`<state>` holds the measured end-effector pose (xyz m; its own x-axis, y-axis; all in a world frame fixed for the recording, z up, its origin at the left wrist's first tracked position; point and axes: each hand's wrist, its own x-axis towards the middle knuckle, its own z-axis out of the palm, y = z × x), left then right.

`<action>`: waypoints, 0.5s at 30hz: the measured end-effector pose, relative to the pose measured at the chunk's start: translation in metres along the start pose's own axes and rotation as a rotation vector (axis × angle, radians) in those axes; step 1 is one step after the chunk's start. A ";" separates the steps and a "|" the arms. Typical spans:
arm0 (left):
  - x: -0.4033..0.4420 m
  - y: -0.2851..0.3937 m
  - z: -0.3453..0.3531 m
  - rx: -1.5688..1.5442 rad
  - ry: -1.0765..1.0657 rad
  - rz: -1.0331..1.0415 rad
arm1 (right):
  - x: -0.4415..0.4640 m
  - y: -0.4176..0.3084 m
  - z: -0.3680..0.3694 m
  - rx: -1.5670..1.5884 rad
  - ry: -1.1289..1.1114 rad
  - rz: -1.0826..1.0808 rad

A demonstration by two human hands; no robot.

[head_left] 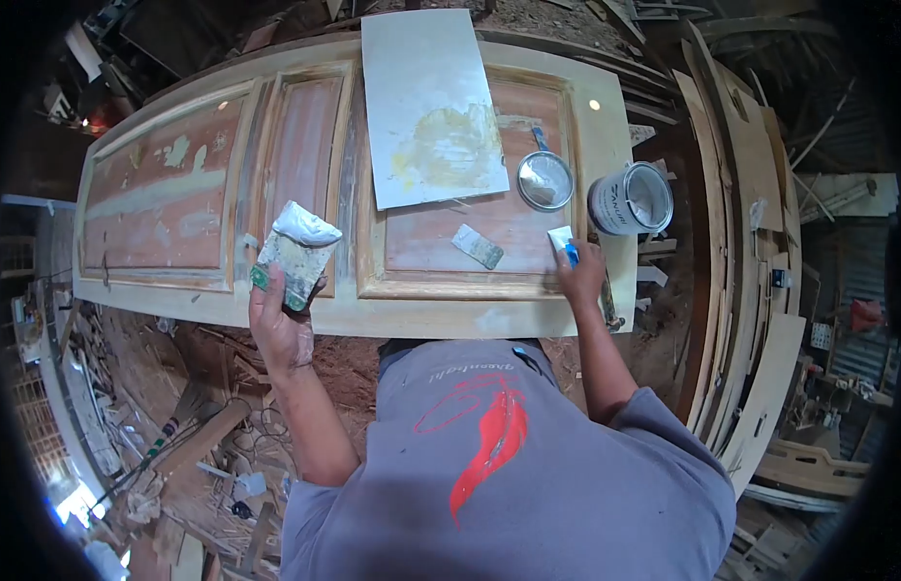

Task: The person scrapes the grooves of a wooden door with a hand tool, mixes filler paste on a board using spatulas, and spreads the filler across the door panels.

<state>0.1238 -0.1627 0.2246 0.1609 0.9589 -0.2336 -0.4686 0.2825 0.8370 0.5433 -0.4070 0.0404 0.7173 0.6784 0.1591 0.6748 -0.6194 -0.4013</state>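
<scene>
My left hand (276, 315) is closed around the lower edge of a stained, green-edged putty spreader (297, 266). A thick lump of white putty (306, 226) sits on its upper end, held over the door's near edge. My right hand (581, 271) is closed on a small flat white-and-blue object (563, 242), partly covered by the fingers, just above the panelled wooden door (450, 315). Another stained spreader (478, 246) lies on the door between my hands. Beyond my right hand is a round can lid (545, 181) with putty on it and a blue-handled tool (539, 138) beside it.
An open putty can (631, 200) stands at the door's right end. A putty-stained white board (436, 116) lies across the door's middle. Long wooden planks (736, 242) lean along the right side. Offcuts and wood scraps (218, 465) litter the floor at left.
</scene>
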 end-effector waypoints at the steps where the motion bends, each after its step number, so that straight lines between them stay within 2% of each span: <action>1: -0.004 0.002 0.000 0.008 0.022 -0.011 | 0.002 0.006 -0.009 0.000 -0.033 0.033; 4: -0.022 -0.004 0.009 0.051 0.044 -0.040 | 0.006 0.021 -0.036 0.036 -0.256 0.165; 8: -0.039 -0.038 0.017 0.183 0.148 -0.108 | -0.004 0.022 -0.048 -0.097 -0.314 -0.026; 10: -0.043 -0.068 0.015 0.207 0.141 -0.165 | -0.012 0.010 -0.053 -0.098 -0.380 0.110; 11: -0.043 -0.086 0.011 0.154 0.058 -0.211 | -0.017 0.017 -0.050 -0.115 -0.398 0.109; 12: -0.049 -0.099 0.022 0.064 0.090 -0.247 | -0.022 0.021 -0.048 -0.142 -0.409 0.116; 15: -0.063 -0.126 0.042 -0.035 0.009 -0.303 | -0.023 0.017 -0.054 -0.182 -0.432 0.198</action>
<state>0.2093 -0.2598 0.1547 0.2901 0.8311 -0.4744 -0.4298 0.5561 0.7114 0.5480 -0.4546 0.0789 0.7228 0.6189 -0.3075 0.5804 -0.7851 -0.2160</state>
